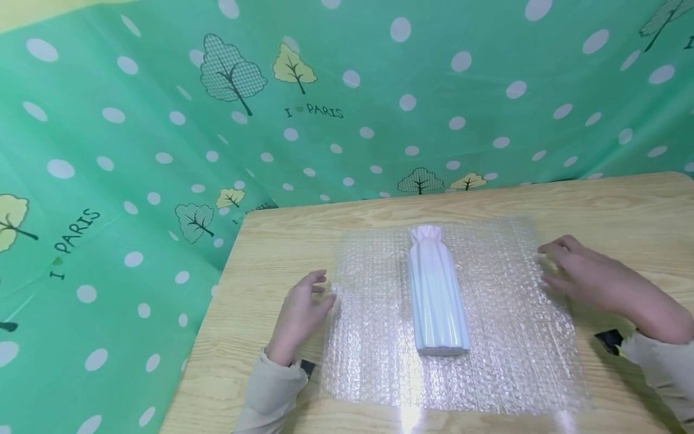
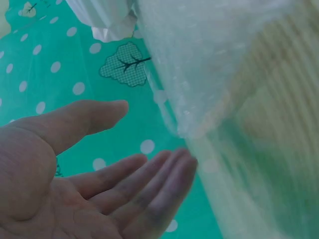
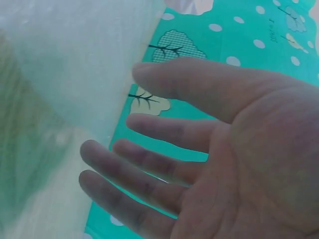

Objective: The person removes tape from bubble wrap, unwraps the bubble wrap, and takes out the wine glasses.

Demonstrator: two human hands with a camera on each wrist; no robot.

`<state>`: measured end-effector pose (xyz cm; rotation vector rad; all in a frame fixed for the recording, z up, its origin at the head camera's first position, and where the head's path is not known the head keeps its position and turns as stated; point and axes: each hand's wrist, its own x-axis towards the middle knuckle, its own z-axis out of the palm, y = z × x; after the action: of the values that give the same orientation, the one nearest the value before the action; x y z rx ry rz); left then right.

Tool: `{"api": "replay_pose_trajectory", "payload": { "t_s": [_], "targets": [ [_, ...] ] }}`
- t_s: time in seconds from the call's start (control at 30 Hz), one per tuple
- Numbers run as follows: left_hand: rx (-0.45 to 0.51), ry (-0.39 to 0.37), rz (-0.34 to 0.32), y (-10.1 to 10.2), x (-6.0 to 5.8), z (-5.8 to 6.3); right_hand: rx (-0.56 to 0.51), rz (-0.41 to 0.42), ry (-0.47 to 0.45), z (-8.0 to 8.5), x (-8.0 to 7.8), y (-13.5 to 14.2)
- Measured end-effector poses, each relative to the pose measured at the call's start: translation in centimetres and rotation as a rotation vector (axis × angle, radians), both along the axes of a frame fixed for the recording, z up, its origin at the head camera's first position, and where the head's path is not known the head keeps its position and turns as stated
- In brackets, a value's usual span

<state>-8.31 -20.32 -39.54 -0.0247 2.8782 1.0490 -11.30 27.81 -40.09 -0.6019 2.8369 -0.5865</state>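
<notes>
Sleeves (image 1: 271, 389) nearest. Left hand (image 1: 300, 314) and right hand (image 1: 596, 277) by side edges of bubble wrap (image 1: 368, 337); fingers loosely parted, holding nothing. Vase (image 1: 438, 295) lying mid-wrap, neck away. Likely pre-wrapping setup; next move probably calls for pinching an edge. Cloth (image 1: 347, 129) behind.

Left wrist view: vase (image 2: 102, 12) cut by top edge, bubble wrap (image 2: 192, 57) blurred. Head view: left sleeve (image 1: 271, 389), right sleeve (image 1: 661, 367), table (image 1: 228, 343) cropped.
</notes>
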Motion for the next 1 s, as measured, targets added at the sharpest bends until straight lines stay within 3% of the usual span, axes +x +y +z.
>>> {"api": "replay_pose_trajectory", "payload": {
  "t_s": [0.33, 0.63, 1.0],
  "targets": [
    [0.063, 0.060, -0.070, 1.0, -0.3, 1.3, -0.107, -0.018, 0.209, 1.4, 0.0, -1.8],
    [0.087, 0.098, -0.130, 3.1, -0.9, 1.9, -0.117, -0.021, 0.128, 2.5, -0.5, -4.2],
    [0.095, 0.069, -0.167, 5.7, -1.7, 2.9, -0.154, -0.003, 0.078, 2.4, -1.1, -7.1]
  ]
}}
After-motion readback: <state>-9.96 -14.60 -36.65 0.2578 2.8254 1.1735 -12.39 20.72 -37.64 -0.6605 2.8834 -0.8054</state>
